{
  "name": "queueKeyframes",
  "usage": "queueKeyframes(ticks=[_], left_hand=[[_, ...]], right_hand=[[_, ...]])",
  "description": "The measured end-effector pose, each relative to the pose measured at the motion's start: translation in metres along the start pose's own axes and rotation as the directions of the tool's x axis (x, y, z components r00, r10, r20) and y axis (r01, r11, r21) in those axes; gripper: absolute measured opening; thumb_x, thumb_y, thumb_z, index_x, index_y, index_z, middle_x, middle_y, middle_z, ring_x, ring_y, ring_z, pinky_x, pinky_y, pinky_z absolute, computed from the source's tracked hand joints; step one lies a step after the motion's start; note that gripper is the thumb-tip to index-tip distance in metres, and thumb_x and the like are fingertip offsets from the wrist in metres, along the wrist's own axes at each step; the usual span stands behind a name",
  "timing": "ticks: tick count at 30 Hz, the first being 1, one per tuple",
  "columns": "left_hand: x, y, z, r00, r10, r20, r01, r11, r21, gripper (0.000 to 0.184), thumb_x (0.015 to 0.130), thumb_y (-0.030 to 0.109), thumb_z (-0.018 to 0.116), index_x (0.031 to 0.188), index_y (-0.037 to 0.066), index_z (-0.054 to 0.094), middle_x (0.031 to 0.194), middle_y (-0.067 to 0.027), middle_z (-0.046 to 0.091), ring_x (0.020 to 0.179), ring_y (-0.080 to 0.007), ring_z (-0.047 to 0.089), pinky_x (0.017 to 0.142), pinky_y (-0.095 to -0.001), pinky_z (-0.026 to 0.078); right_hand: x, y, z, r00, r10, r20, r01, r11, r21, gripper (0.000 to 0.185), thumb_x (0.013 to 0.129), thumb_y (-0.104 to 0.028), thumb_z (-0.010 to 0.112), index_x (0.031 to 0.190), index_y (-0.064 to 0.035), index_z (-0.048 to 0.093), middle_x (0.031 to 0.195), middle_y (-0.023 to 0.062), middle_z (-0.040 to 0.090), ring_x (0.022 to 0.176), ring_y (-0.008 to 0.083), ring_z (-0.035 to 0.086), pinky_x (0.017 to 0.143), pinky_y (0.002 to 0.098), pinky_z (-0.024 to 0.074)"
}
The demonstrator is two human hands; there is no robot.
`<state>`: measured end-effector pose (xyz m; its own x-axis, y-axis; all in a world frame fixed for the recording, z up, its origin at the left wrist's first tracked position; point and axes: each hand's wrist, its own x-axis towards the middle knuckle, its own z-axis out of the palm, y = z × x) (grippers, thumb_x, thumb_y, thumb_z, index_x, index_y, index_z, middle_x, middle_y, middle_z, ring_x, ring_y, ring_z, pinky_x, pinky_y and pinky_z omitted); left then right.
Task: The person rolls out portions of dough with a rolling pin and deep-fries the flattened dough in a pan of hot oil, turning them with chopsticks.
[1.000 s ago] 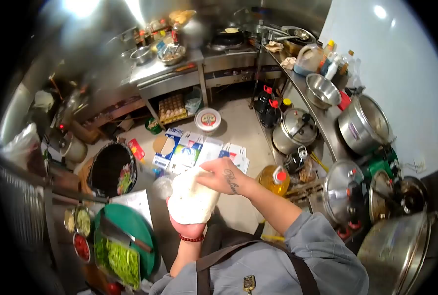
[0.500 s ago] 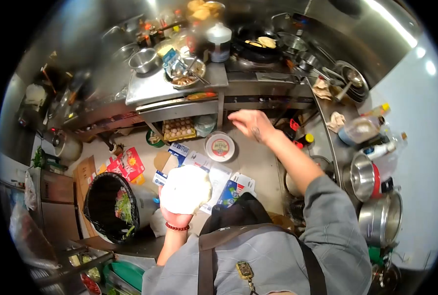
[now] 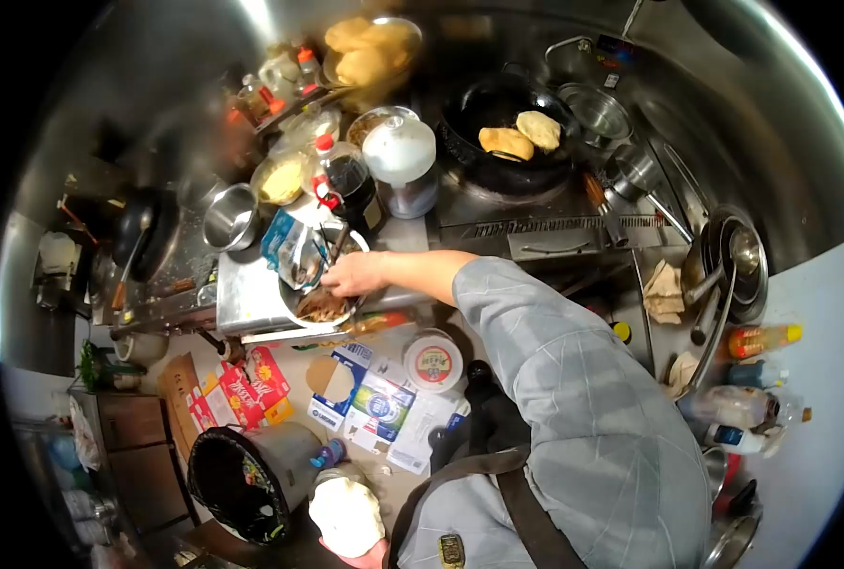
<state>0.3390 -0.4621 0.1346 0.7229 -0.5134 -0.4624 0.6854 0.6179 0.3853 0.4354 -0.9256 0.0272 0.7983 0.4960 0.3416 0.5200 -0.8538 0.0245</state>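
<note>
Grey shirt (image 3: 611, 417), faint line pattern, short sleeve (image 3: 512, 318); dark brown straps (image 3: 534, 517); small gold-and-dark pendant (image 3: 451, 550).

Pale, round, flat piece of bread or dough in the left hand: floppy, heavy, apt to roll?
Probably soft and a bit floppy: the pale, round, flat piece of bread or dough has an uneven, rounded edge. Likely light, since just the left hand supports it. Seems unlikely to roll if laid down, being broad and flat.
</note>
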Motion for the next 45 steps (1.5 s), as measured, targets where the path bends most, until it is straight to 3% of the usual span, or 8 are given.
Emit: queueKeyframes(ticks=[10,15,19,25,27,29,35,45], left_hand=[[0.09,-0.023,0.007,0.999,-0.031,0.015,0.033,0.979,-0.202,0.064,0.097,0.047,0.034,0.151,0.015,0.019,0.157,-0.0094,0.016,0.143,-0.0328,0.016,0.113,-0.0581,0.01],[0.114,-0.043,0.054,1.0,-0.007,0.016,0.01,0.987,-0.158,0.064,0.097,0.046,0.034,0.151,0.015,0.019,0.158,-0.0088,0.015,0.144,-0.032,0.015,0.114,-0.0576,0.009],[0.138,-0.082,0.067,0.902,-0.111,0.418,0.099,0.994,0.051,0.054,0.098,0.04,0.034,0.143,0.01,0.036,0.149,-0.0097,0.035,0.135,-0.0302,0.034,0.111,-0.0475,0.027],[0.138,-0.176,0.174,0.988,-0.026,-0.152,0.033,0.998,0.048,0.037,0.084,0.02,0.059,0.12,0.01,0.057,0.123,-0.0107,0.057,0.115,-0.0302,0.053,0.092,-0.0377,0.046],[0.143,-0.194,0.177,0.995,-0.029,-0.097,0.032,0.999,0.026,0.039,0.085,0.022,0.057,0.122,0.01,0.054,0.126,-0.011,0.054,0.117,-0.0306,0.051,0.094,-0.0391,0.044],[0.146,-0.208,0.181,0.997,-0.041,-0.061,0.042,0.999,0.012,0.041,0.086,0.024,0.055,0.125,0.01,0.052,0.128,-0.0114,0.052,0.119,-0.0309,0.048,0.096,-0.0404,0.042],[0.155,-0.219,0.181,0.998,-0.049,0.028,0.049,0.999,0.01,0.048,0.089,0.031,0.05,0.132,0.01,0.044,0.136,-0.0124,0.044,0.125,-0.0318,0.041,0.101,-0.0445,0.035],[0.154,-0.208,0.139,0.894,-0.061,0.445,0.011,0.993,0.114,0.066,0.094,0.051,0.037,0.149,0.015,0.026,0.156,-0.011,0.021,0.142,-0.0355,0.02,0.113,-0.0586,0.013]], right_hand=[[-0.132,-0.082,-0.285,0.638,0.584,-0.502,-0.634,0.768,0.088,0.021,0.081,-0.003,0.059,0.097,-0.0044,0.071,0.095,0.0087,0.064,0.08,0.0143,0.064,0.068,0.0254,0.0537],[-0.275,-0.022,-0.329,-0.124,0.915,-0.385,-0.819,0.125,0.56,0.016,0.091,-0.013,0.058,0.098,-0.001,0.066,0.081,0.007,0.069,0.072,0.0136,0.067,0.071,0.0263,0.0549],[-0.362,0.04,-0.295,-0.058,0.891,-0.45,-0.836,0.203,0.51,0.014,0.085,-0.005,0.063,0.098,-0.0053,0.069,0.081,0.0069,0.069,0.067,0.011,0.063,0.061,0.0233,0.0489],[-0.426,0.096,-0.216,0.461,0.733,-0.5,-0.79,0.596,0.144,0.025,0.082,0.007,0.059,0.104,-0.0024,0.066,0.089,0.0076,0.062,0.067,0.0138,0.06,0.056,0.0231,0.0469],[-0.454,0.106,-0.194,0.286,0.956,0.068,-0.472,0.079,0.878,0.037,0.078,0.009,0.058,0.114,0.0002,0.059,0.086,0.0089,0.055,0.07,0.0177,0.061,0.057,0.0271,0.0476],[-0.449,0.11,-0.187,0.515,0.838,-0.18,-0.83,0.54,0.137,0.035,0.077,0.005,0.059,0.112,0.0006,0.058,0.086,0.0106,0.055,0.07,0.0225,0.062,0.06,0.0313,0.0499],[-0.444,0.127,-0.194,0.592,0.791,-0.158,-0.797,0.603,0.032,0.03,0.073,0.001,0.065,0.102,-0.0018,0.056,0.087,0.0139,0.059,0.077,0.0345,0.063,0.066,0.0389,0.0526],[-0.483,0.194,-0.249,-0.519,0.785,-0.339,-0.391,0.135,0.911,0.022,0.094,-0.006,0.045,0.094,0.0125,0.056,0.089,0.0224,0.064,0.075,0.0314,0.07,0.068,0.0351,0.0605]])
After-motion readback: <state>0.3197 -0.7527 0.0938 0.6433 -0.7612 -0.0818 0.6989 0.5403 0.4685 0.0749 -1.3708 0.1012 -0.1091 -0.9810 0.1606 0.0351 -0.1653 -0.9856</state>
